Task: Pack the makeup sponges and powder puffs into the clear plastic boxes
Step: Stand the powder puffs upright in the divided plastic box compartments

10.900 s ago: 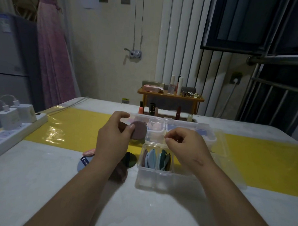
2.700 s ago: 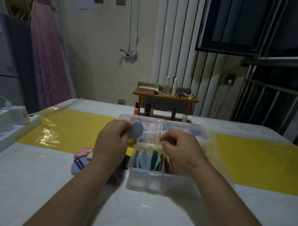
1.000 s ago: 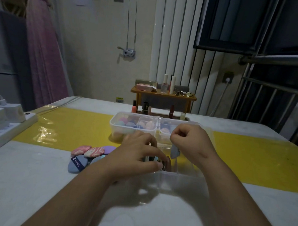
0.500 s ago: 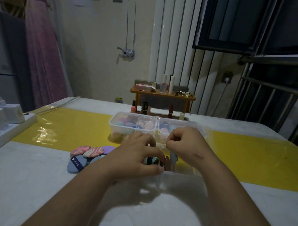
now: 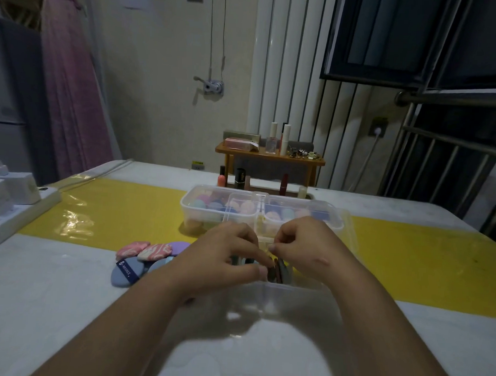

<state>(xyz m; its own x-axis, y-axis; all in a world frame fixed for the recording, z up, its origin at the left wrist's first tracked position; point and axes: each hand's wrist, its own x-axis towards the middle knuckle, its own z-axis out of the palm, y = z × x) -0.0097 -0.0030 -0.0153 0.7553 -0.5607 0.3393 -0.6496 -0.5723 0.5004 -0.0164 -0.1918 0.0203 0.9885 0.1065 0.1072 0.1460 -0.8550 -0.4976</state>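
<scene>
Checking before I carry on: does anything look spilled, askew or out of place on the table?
Nothing stands out. The loose puffs left of the near clear box simply await packing. Both hands are over that box, working puffs upright into it. The far box sits level, already filled.

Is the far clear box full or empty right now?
Partly filled: the far clear box holds coloured makeup sponges across its compartments; how deep they sit cannot be told.

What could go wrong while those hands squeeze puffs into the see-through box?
The near clear plastic box already holds puffs standing edge-up, so pushing might pop one out. The left hand and right hand crowd one spot. The loose pile of pink and blue puffs could be nudged by the left arm.
</scene>
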